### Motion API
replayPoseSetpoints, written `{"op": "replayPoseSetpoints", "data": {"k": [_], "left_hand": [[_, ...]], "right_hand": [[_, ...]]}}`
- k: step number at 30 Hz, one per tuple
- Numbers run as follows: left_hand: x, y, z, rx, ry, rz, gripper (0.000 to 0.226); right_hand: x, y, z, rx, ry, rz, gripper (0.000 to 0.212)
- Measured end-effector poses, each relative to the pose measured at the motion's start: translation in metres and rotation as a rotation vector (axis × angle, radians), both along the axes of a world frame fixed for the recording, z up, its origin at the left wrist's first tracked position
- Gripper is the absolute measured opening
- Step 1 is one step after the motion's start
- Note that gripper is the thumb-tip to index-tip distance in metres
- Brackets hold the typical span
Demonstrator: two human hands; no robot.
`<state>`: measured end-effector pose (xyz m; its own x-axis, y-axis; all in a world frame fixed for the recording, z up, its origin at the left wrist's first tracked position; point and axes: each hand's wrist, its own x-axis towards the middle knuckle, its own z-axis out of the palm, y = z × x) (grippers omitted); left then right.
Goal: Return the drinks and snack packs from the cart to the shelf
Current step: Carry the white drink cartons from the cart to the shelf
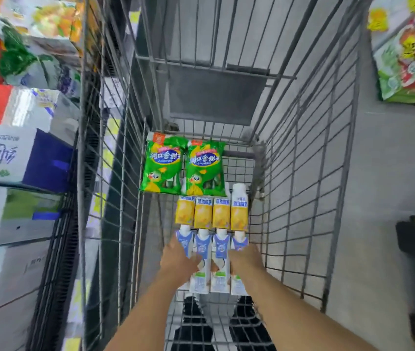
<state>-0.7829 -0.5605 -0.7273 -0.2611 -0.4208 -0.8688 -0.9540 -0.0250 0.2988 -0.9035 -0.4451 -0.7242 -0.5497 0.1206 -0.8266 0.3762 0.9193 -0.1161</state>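
clasping blue-white cartons (207,259) w/ both hands' grip | wire cart (302,173) | grey floor (383,160)

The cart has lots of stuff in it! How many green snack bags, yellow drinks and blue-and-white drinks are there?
Green snack bags: 2
Yellow drink cartons: 4
Blue-and-white drink cartons: 4
Total in the cart: 10

The left hand and right hand are on the outer blue-and-white cartons.
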Motion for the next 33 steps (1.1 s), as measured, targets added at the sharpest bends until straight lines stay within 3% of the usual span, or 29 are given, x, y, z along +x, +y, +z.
{"op": "replayPoseSetpoints", "data": {"k": [3, 7, 11, 13, 16, 19, 23, 27, 33], "left_hand": [[0.003, 0.006, -0.016, -0.019, -0.008, 0.075, 0.077], [0.003, 0.007, -0.025, -0.059, -0.026, 0.126, 0.070], [0.008, -0.002, -0.026, -0.098, -0.178, 0.071, 0.067], [0.010, -0.008, -0.026, -0.072, -0.228, 0.075, 0.067], [0.012, -0.010, -0.021, 0.026, -0.139, 0.221, 0.059], [0.014, -0.004, -0.006, 0.001, -0.047, 0.220, 0.047], [0.012, -0.005, 0.044, 0.009, 0.070, 0.281, 0.038], [0.008, -0.024, 0.137, -0.011, 0.256, 0.323, 0.016], [0.012, -0.066, 0.303, -0.143, 0.543, 0.402, 0.021]], "right_hand": [[-0.003, 0.007, -0.009, 0.000, -0.014, -0.038, 0.018], [-0.002, 0.011, -0.016, -0.057, -0.033, -0.079, 0.038], [0.002, 0.013, -0.016, 0.005, 0.013, 0.076, 0.035], [0.004, 0.012, -0.015, 0.041, 0.013, 0.187, 0.046], [0.006, 0.012, -0.010, -0.020, 0.028, 0.207, 0.058], [0.008, 0.011, 0.003, -0.116, 0.066, 0.239, 0.048], [0.000, 0.004, 0.047, -0.191, 0.089, 0.282, 0.052], [-0.024, -0.016, 0.136, -0.323, 0.074, 0.335, 0.053], [-0.041, -0.066, 0.305, -0.577, 0.124, 0.537, 0.055]]}}
